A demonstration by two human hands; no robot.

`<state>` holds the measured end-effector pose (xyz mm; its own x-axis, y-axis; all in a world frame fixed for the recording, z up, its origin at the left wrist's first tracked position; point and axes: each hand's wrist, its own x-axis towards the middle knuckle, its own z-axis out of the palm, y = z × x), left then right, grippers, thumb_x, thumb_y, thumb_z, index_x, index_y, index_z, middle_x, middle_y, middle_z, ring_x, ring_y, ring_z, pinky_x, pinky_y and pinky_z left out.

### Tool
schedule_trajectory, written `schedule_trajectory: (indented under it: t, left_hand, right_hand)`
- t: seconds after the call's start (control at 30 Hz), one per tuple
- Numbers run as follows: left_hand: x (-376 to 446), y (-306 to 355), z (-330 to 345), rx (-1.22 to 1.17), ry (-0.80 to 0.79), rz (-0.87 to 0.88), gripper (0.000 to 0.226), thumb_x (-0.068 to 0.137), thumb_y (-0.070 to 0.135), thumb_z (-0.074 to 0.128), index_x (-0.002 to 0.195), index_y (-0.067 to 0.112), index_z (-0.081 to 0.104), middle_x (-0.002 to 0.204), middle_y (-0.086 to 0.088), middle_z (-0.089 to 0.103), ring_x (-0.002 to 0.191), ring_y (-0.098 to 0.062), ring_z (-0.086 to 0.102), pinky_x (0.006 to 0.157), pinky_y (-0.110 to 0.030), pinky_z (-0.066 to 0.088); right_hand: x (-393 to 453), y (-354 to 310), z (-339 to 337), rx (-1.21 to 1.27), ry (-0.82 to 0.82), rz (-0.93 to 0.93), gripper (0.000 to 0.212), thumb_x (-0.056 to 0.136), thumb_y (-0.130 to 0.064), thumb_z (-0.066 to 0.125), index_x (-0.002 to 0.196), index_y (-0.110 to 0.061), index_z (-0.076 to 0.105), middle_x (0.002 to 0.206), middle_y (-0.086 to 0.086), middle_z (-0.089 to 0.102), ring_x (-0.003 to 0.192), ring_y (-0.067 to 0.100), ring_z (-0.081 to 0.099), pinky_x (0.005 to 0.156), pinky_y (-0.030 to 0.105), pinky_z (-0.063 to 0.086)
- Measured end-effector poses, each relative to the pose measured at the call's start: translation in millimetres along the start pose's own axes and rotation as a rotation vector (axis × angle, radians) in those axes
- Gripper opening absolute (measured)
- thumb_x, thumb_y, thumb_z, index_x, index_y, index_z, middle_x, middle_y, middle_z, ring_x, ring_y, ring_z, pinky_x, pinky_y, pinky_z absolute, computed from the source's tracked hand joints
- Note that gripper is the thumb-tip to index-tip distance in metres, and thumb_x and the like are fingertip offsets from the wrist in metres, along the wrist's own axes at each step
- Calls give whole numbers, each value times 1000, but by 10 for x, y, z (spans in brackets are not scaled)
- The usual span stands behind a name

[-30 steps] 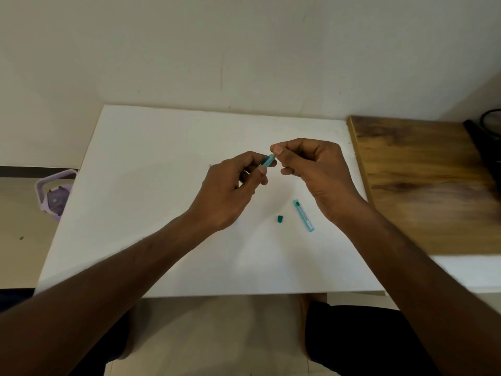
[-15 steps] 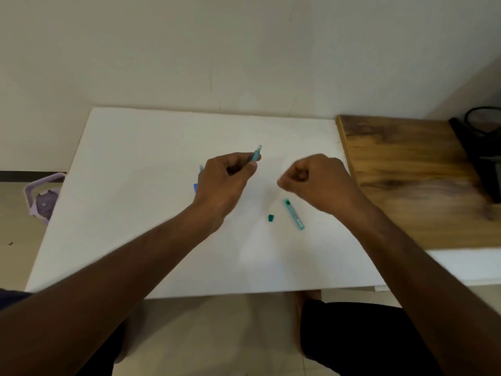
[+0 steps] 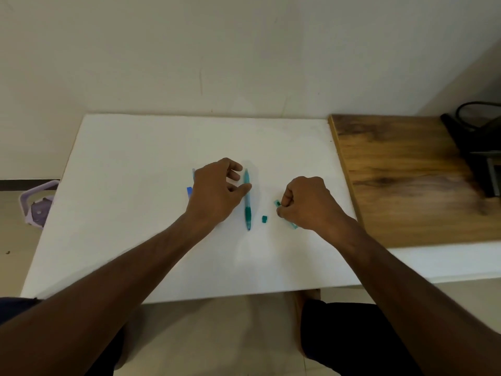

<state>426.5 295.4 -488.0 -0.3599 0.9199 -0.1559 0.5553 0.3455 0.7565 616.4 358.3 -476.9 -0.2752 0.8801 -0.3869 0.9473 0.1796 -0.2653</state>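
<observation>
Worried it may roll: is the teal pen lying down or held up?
Lying flat: the teal pen rests on the white table, the left hand beside it.

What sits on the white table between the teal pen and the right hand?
A small teal cap-like piece lies between the translucent teal plastic pen and the right hand gripping a slim teal tube; the head view shows it.
</observation>
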Motion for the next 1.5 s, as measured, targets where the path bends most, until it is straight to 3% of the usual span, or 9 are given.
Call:
schedule_trajectory:
  t: [0.1,0.2,0.27,0.43,0.7,1.07,1.23,1.33,1.5]
  left_hand:
    - [-52,-12,4,214,-2,151,42,92,43,81,130,32,68,128,6,60,80,-5,64,68,-4,39]
    - [-118,33,7,366,-76,418,24,95,50,74,118,41,74,114,12,62,100,-8,63,64,-19,39]
    - [-159,50,65,443,-188,498,30,96,55,69,122,40,75,111,11,66,105,-11,64,62,-19,34]
    - [-222,23,175,500,-258,546,42,100,52,66,136,32,72,123,7,68,111,-12,62,68,-19,32]
    - [-210,34,226,485,-285,519,24,104,39,65,119,22,73,112,1,70,100,-12,61,84,-24,50]
    - [-189,-22,235,519,-262,575,28,103,36,67,128,25,72,114,2,73,92,-7,49,71,-18,36]
    - [-107,62,43,235,-142,492,23,90,26,79,113,25,82,96,10,76,76,-4,63,79,-19,51]
    - [9,102,-125,-37,-62,214,17,95,25,72,100,37,83,86,26,73,74,7,72,78,-10,51]
    - [69,112,-162,-554,-218,-197,18,103,20,69,99,31,82,103,11,83,96,-5,79,92,-24,63]
  right_hand:
    - [-1,-1,-87,30,41,-10,26,85,-38,83,84,-14,73,82,4,72,76,20,70,65,23,50]
    - [-35,11,-212,100,154,-53,21,84,-33,83,80,-16,72,75,0,72,66,14,67,59,18,45]
    - [-64,-7,-259,123,212,-86,18,85,-32,82,82,-18,71,75,-2,70,66,13,65,62,20,49]
    - [-96,-51,-266,126,222,-124,19,87,-33,81,89,-17,72,80,-1,71,70,14,67,75,27,57]
    - [-96,-48,-257,117,239,-150,19,88,-34,81,89,-19,70,80,-2,70,70,14,66,75,26,57]
    - [-68,-83,-224,93,252,-158,20,88,-36,81,89,-20,68,78,-3,69,68,14,66,75,29,60]
    - [-98,-81,-223,129,257,-163,21,87,-35,82,87,-21,67,77,-6,69,65,10,65,66,21,55]
    - [-130,-108,-204,149,239,-163,25,87,-40,82,86,-23,64,79,-10,68,64,14,66,62,16,51]
    - [-176,-186,-175,190,259,-210,27,86,-43,83,84,-25,62,84,-10,72,65,15,67,67,27,62]
